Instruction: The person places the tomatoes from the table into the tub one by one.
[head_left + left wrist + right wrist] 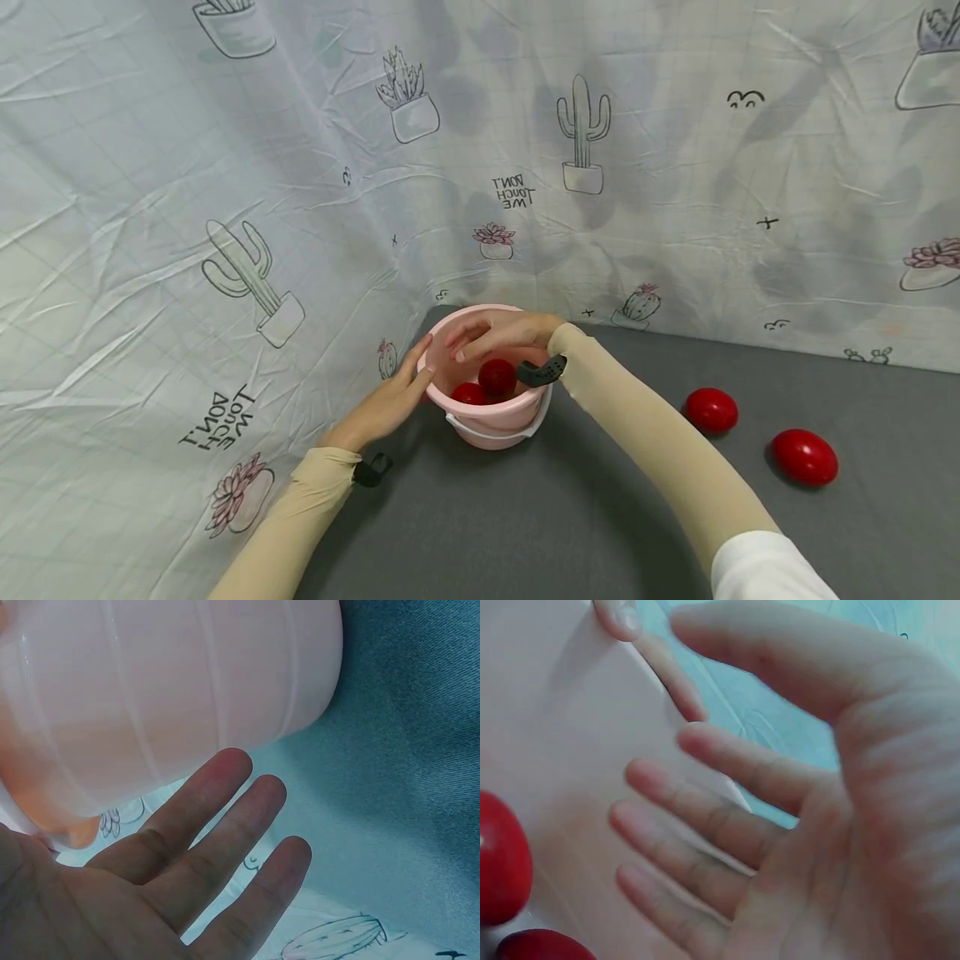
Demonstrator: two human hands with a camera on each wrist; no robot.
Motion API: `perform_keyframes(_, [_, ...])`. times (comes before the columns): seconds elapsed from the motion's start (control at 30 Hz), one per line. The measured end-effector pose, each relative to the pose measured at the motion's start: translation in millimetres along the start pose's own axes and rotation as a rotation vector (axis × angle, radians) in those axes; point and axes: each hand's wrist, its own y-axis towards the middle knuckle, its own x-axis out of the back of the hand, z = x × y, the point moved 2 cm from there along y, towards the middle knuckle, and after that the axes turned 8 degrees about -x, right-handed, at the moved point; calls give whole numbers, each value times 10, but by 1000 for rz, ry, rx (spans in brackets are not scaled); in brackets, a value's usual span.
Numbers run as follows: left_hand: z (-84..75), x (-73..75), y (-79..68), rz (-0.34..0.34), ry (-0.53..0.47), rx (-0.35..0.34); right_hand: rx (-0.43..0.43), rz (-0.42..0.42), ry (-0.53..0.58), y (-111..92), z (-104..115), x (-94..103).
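Note:
A pink bucket (491, 427) with a white handle stands on the dark table, and red balls (497, 378) lie inside it. My left hand (381, 408) rests at the bucket's left rim; in the left wrist view three of its fingers stretch out along the outer wall (180, 690). Over the bucket's mouth is my right hand (501, 332), its fingers spread and loosely bent with nothing between them. The right wrist view shows that palm (780, 900) above the inner wall, with two red balls (502, 859) low at the left.
Two red egg-shaped balls (711, 411) (804, 457) lie on the grey table (570, 517) to the right of my right forearm. A pale cloth printed with cacti (675, 192) hangs behind the bucket and along the left side, close to my left arm.

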Motion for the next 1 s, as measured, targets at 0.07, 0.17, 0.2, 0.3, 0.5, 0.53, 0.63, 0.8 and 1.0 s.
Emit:
perform_keyframes(0.07, [-6,-6,4,2,-6,-1,25,-36,24,-19,2,16])
perform_keyframes(0.17, [-9,-14,12,5,-4,-1,81,-88,71,-47,8,50])
perform_keyframes(0.2, [-10,-17,15,3,-4,-2,100,-104,88,-58,10,63])
perform_keyframes(0.3, [-15,-26,24,0,-3,3,165,-147,102,-96,29,94])
perform_keyframes(0.5, [-17,-54,25,10,-16,14,243,-227,46,-147,54,136])
perform_keyframes(0.53, [-19,-59,26,11,-16,15,250,-234,45,-152,55,142])
perform_keyframes(0.63, [-26,-72,32,2,-11,15,261,-260,50,-186,67,152])
perform_keyframes(0.8, [-14,-67,37,-12,-7,3,316,-294,42,-290,146,194])
perform_keyframes(1.0, [3,-14,20,-26,15,-6,429,-457,-27,-663,321,256])
